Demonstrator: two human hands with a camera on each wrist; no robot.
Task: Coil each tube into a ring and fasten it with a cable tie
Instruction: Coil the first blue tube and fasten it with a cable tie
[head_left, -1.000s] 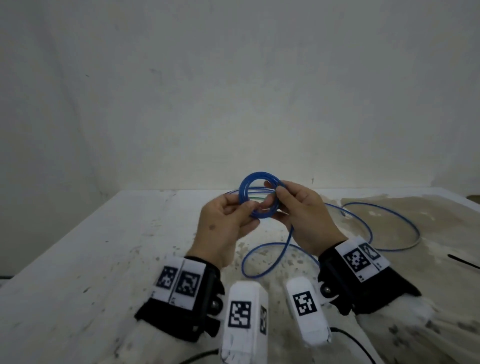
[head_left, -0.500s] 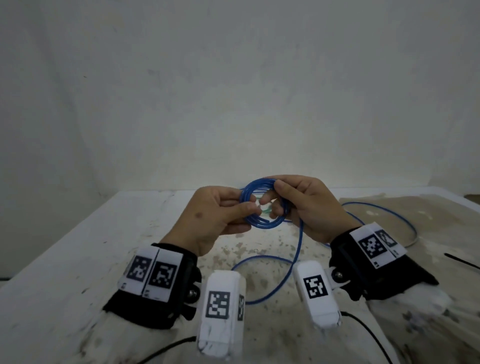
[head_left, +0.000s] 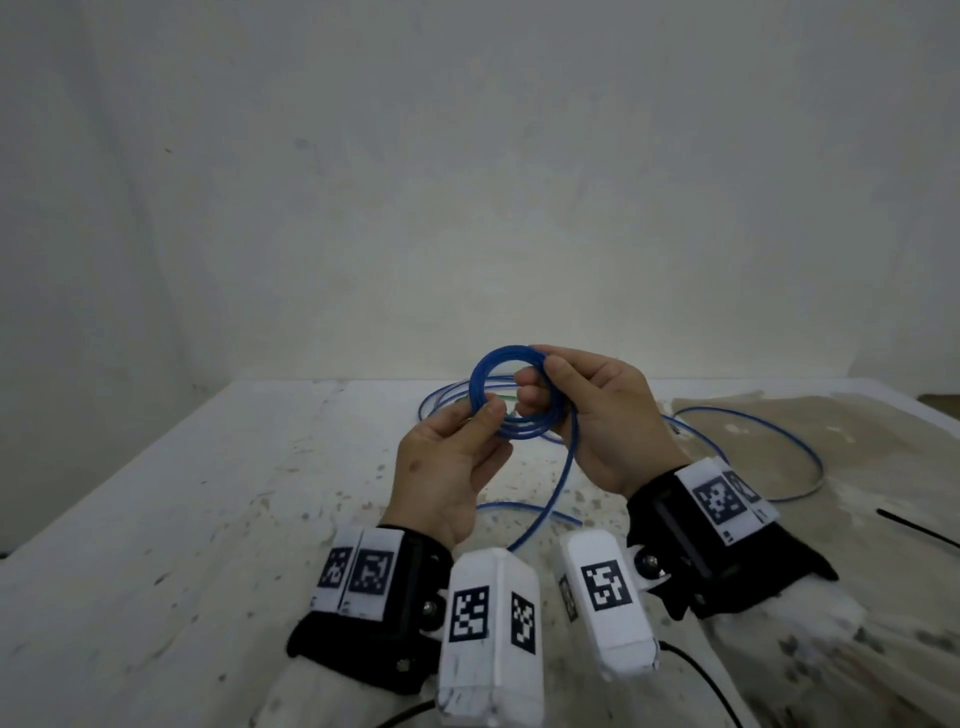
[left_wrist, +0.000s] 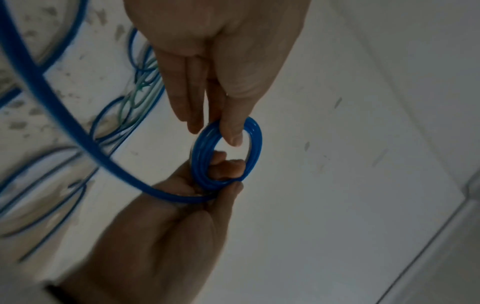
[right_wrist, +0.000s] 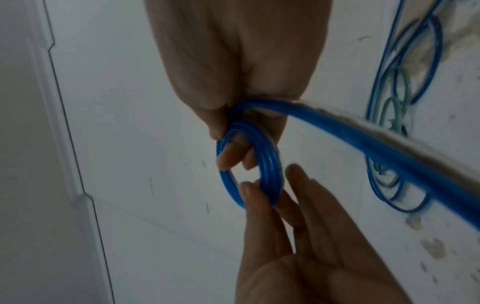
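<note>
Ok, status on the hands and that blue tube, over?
Left hand pinching coil's near side, right hand gripping its far side. Blue tube wound in several loops, loose tail still trailing to table. No tie on yet.

A white, speckled tabletop (head_left: 218, 493) meets a plain pale wall (head_left: 467, 182); a brown stained patch (head_left: 857, 441) covers its right side.
</note>
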